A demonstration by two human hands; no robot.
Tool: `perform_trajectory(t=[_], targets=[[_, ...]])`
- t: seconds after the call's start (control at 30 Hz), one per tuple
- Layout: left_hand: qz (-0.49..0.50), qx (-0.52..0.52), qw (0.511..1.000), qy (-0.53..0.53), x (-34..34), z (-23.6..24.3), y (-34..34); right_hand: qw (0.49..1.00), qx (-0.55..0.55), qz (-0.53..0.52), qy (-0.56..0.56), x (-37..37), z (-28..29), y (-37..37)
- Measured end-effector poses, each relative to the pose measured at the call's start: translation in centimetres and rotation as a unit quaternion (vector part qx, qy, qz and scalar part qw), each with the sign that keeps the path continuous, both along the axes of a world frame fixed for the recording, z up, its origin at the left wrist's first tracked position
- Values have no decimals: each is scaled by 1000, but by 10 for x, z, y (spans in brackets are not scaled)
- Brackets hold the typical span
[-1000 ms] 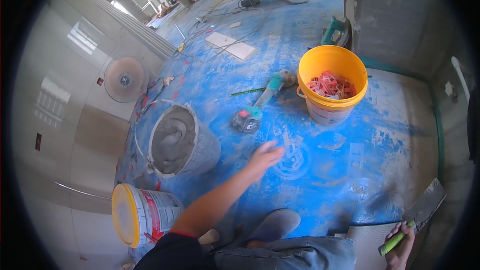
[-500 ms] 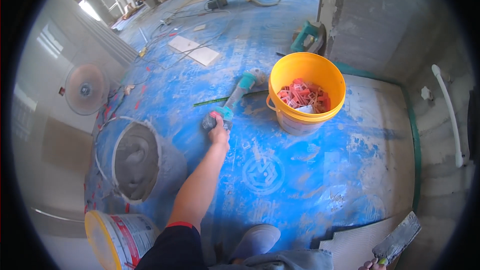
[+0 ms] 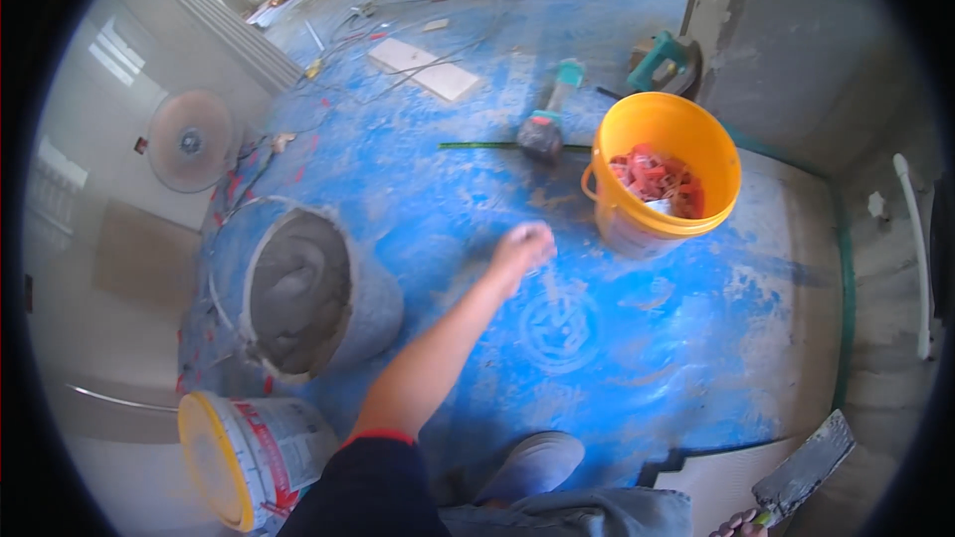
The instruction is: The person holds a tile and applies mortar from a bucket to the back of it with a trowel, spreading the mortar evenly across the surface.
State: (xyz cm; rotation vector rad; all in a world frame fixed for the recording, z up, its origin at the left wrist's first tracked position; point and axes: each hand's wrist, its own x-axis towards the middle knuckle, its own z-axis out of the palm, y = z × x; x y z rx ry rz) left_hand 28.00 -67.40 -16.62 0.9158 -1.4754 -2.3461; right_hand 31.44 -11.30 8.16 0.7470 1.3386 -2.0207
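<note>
My left hand (image 3: 525, 251) is over the blue floor, blurred, with its fingers loosely bent and apart and nothing visible in them. Beyond it, apart from the fingers, lies a cordless power tool (image 3: 547, 114) with a teal and grey body and a dark battery-like near end. At the lower right edge, my right hand (image 3: 741, 525), only partly in view, grips a trowel (image 3: 804, 467) with a flat rectangular blade smeared grey. An orange-yellow bucket (image 3: 609, 164) with red plastic pieces (image 3: 662, 182) inside stands to the right of my left hand.
A bucket of grey mortar (image 3: 298, 288) is on the left, with a white lidded pail (image 3: 269, 447) nearer. A fan (image 3: 191, 142), a white board (image 3: 423, 68), cables and another teal tool (image 3: 659, 62) lie farther off. A tile (image 3: 731, 477) is near my foot at lower right.
My left hand has let go of the power tool and drawn back toward me. The tool now rests farther off, near the orange-yellow bucket. The view has shifted; my right hand still holds the trowel.
</note>
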Motion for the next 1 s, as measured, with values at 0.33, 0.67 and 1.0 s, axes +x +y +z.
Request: perform_trajectory(t=[0.33,0.67,1.0], targets=[[258,-536,790,-148,244,227,9,996,-38,72,33,1,-13,-5],[413,-392,741,-356,457,208,-199,998,-24,44,24,14,-11,13],[465,-332,783,-247,413,263,-145,997,13,-59,-41,21,-4,3]])
